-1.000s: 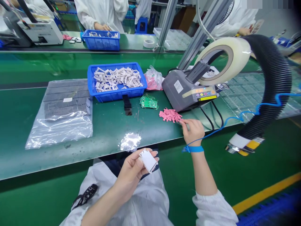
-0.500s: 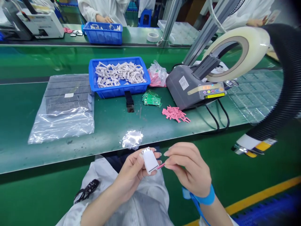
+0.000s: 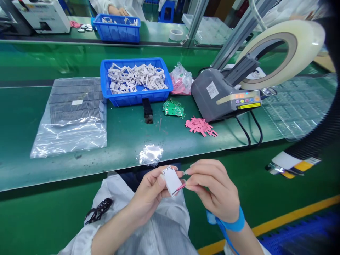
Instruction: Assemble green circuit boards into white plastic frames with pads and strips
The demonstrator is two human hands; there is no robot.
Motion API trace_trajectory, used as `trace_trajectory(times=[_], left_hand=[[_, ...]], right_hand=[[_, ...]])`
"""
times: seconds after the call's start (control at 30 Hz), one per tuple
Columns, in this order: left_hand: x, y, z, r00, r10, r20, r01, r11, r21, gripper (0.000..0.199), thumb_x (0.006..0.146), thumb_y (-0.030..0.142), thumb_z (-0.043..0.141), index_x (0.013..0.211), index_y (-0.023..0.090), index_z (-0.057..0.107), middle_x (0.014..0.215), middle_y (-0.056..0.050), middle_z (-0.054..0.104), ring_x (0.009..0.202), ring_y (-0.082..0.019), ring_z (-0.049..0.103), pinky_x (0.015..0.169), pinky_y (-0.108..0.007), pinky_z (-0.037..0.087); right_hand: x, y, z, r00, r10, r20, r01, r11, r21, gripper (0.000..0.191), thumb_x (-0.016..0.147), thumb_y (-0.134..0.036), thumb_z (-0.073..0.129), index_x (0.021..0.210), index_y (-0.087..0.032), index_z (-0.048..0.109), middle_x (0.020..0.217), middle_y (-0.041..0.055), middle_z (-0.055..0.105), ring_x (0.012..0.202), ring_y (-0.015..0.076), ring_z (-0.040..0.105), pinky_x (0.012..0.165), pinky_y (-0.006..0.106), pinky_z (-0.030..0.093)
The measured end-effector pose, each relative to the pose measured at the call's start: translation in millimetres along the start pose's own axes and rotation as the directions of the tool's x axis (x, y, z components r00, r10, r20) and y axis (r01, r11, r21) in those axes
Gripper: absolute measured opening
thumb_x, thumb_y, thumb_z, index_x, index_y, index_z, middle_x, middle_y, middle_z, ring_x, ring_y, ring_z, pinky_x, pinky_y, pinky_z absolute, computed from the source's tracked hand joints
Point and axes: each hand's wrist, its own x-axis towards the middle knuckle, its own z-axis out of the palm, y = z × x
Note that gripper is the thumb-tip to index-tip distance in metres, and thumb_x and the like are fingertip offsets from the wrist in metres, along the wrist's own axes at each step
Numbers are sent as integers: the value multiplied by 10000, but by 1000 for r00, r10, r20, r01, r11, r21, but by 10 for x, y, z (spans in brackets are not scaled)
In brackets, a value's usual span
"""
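1 case (image 3: 172,181) in left hand (image 3: 149,188)

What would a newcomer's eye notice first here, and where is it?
Probably the big tape roll above the grey machine, upper right. Then the nearer blue bin of white parts, upper centre, and pink pieces by the machine. Below, the left hand holds a white case, the right hand a pink strip.

The little case (image 3: 172,181) is plain white from where I stand, the strip (image 3: 181,187) by it pink, like the heap (image 3: 199,126) on the green worktop (image 3: 127,141). The bin (image 3: 140,97) is bright blue, its frames (image 3: 145,76) off-white; the machine (image 3: 209,101) is grey with a yellow label (image 3: 249,106), the wristband (image 3: 234,223) sky blue.
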Motion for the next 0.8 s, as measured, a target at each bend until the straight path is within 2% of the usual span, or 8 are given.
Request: trace_trajectory(times=[0.17, 0.37, 0.47, 0.63, 0.8], left_hand=[[-29, 2, 46, 999, -30, 17, 31, 999, -29, 350, 620, 416, 798, 888, 198, 743, 786, -28, 754, 691, -106, 671, 626, -161, 510], [-38, 25, 61, 999, -21, 31, 22, 999, -45, 345, 646, 415, 781, 912, 202, 730, 837, -27, 748, 752, -132, 690, 658, -178, 521], [-30, 27, 63, 999, -6, 46, 9, 998, -61, 330, 652, 403, 782, 904, 196, 732, 826, -19, 744, 740, -115, 682, 670, -161, 521], [-16, 15, 53, 997, 22, 74, -16, 997, -79, 305, 684, 388, 767, 919, 197, 732, 789, 3, 739, 690, -69, 662, 640, -111, 510], [-23, 7, 44, 996, 24, 89, -16, 996, -90, 302, 702, 376, 757, 942, 196, 726, 833, 15, 739, 710, -62, 664, 662, -115, 522]], right_hand=[[-4, -9, 12, 999, -19, -46, 20, 999, 33, 81, 891, -191, 566, 822, -178, 605, 803, 28, 647, 822, 145, 587, 686, 277, 518], [18, -29, 5, 997, 47, -54, -41, 992, 116, 137, 899, -221, 557, 780, -183, 614, 833, 38, 650, 807, 150, 590, 672, 298, 518], [32, -40, 17, 997, 49, -60, -41, 990, 136, 144, 898, -222, 560, 775, -179, 621, 831, 38, 649, 809, 146, 589, 674, 294, 520], [6, -64, 58, 997, 19, -75, -11, 994, 105, 51, 852, -139, 613, 814, -155, 642, 869, 50, 670, 840, 155, 590, 680, 288, 538], [-59, -96, 93, 992, 4, -127, 11, 993, 117, 66, 815, -69, 635, 836, -128, 658, 876, 53, 689, 846, 154, 596, 663, 269, 558]])
